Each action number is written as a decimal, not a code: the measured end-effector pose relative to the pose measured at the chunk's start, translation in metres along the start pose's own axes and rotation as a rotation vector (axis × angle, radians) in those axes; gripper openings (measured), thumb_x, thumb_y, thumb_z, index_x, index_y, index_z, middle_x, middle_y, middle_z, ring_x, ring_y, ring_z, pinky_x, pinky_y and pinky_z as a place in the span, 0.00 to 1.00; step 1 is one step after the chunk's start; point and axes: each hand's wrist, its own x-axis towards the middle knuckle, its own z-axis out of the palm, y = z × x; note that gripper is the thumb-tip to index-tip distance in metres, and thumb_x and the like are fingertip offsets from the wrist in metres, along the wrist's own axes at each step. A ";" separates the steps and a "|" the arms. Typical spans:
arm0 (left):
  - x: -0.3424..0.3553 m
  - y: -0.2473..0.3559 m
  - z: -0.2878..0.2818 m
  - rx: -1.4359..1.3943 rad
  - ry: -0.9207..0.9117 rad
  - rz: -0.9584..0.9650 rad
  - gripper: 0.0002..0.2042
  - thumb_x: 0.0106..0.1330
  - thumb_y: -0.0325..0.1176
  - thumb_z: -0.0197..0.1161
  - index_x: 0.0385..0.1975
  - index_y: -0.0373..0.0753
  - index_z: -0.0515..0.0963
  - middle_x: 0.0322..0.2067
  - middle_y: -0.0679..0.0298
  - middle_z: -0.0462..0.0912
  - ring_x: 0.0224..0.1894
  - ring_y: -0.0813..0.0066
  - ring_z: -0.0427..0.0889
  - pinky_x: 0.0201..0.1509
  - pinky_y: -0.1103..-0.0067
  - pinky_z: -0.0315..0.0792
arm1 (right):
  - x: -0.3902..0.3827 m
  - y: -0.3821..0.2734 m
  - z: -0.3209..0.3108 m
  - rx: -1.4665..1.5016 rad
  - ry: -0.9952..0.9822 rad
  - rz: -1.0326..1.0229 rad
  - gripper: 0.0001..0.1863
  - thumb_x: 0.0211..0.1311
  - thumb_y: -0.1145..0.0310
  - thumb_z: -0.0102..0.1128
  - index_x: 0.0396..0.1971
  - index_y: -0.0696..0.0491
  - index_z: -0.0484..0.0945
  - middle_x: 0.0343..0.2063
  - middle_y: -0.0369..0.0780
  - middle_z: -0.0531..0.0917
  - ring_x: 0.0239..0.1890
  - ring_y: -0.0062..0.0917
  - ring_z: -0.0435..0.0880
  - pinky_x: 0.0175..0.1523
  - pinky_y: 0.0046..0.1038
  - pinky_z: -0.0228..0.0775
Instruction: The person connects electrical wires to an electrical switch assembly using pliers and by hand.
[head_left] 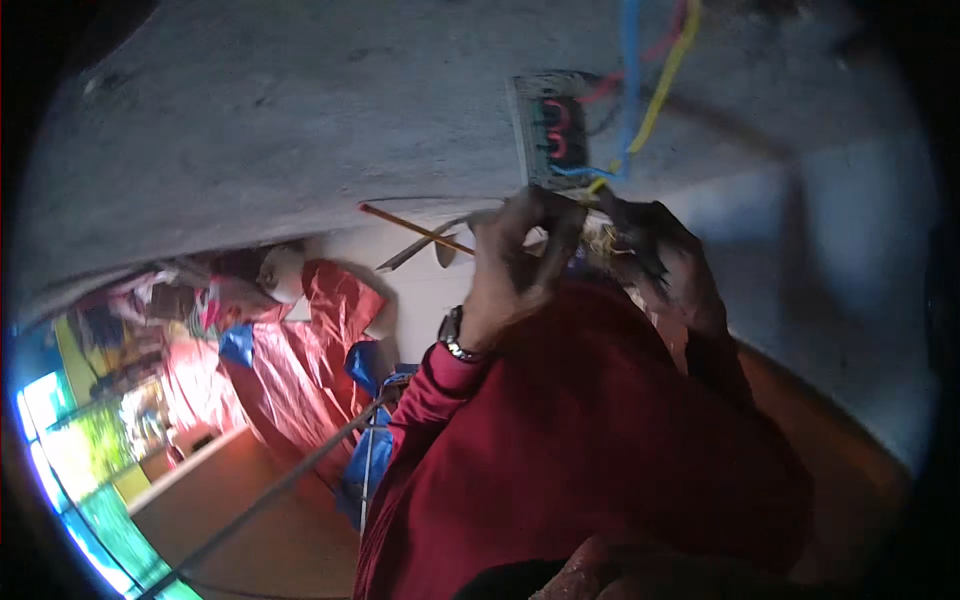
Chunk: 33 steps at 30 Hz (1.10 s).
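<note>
My left hand [520, 250], a watch [455, 332] on its wrist, is closed with its fingertips at the yellow wire [597, 186]. Close beside it, my right hand [668, 258] is closed too, thumb and fingertips at the same wire. A thin yellow-brown stick [415, 228] with a reddish end juts out left of my left hand; whether the hand grips it, I cannot tell. Fine yellowish strands [608, 238] show between the hands. Just above them is a wall switch box [552, 132], with short red loops and a blue wire [630, 90] at its dark back.
A grey wall [300, 120] spans the top. Pinkish-red cloth or sheeting [285, 365] hangs at left with blue pieces. A slanting dark rod [270, 490] crosses the lower left, by a brown panel [250, 510] and a bright window [85, 450].
</note>
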 end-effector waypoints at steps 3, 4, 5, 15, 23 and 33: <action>0.006 0.000 0.007 0.061 -0.063 0.009 0.05 0.73 0.26 0.66 0.40 0.33 0.78 0.33 0.60 0.85 0.32 0.79 0.82 0.40 0.79 0.77 | -0.012 0.009 0.000 -0.109 -0.009 -0.037 0.21 0.60 0.63 0.77 0.48 0.59 0.81 0.49 0.50 0.82 0.54 0.48 0.82 0.56 0.43 0.76; 0.009 0.001 0.008 0.133 -0.075 0.067 0.05 0.74 0.27 0.66 0.40 0.33 0.77 0.33 0.61 0.85 0.31 0.80 0.82 0.39 0.80 0.77 | -0.017 0.006 -0.002 -0.124 -0.001 -0.015 0.22 0.61 0.62 0.76 0.48 0.59 0.81 0.50 0.50 0.82 0.54 0.48 0.82 0.57 0.43 0.76; 0.008 0.000 0.008 0.127 -0.093 0.069 0.05 0.74 0.27 0.66 0.40 0.33 0.77 0.33 0.61 0.85 0.31 0.80 0.82 0.39 0.80 0.77 | -0.019 0.002 -0.003 -0.127 0.014 -0.003 0.22 0.61 0.62 0.76 0.48 0.59 0.81 0.50 0.50 0.82 0.54 0.48 0.82 0.57 0.43 0.76; 0.000 -0.005 0.020 0.060 -0.142 0.052 0.06 0.75 0.28 0.65 0.41 0.32 0.77 0.31 0.61 0.85 0.29 0.80 0.83 0.34 0.80 0.77 | -0.023 -0.010 -0.017 -0.100 0.061 -0.005 0.22 0.63 0.61 0.74 0.51 0.59 0.81 0.44 0.49 0.83 0.50 0.46 0.83 0.55 0.41 0.76; -0.007 -0.025 0.015 -0.043 0.197 0.045 0.13 0.79 0.36 0.60 0.50 0.31 0.75 0.36 0.61 0.80 0.42 0.75 0.81 0.45 0.76 0.76 | -0.029 -0.008 -0.023 -0.126 0.093 0.006 0.20 0.64 0.60 0.73 0.47 0.59 0.81 0.39 0.46 0.81 0.43 0.44 0.84 0.49 0.40 0.76; 0.037 -0.064 0.034 -0.383 -0.073 -0.173 0.34 0.82 0.62 0.39 0.73 0.39 0.63 0.64 0.56 0.76 0.65 0.60 0.77 0.68 0.61 0.70 | -0.022 -0.008 -0.028 -0.194 0.038 -0.042 0.19 0.64 0.59 0.74 0.41 0.59 0.80 0.36 0.46 0.78 0.38 0.45 0.82 0.44 0.41 0.75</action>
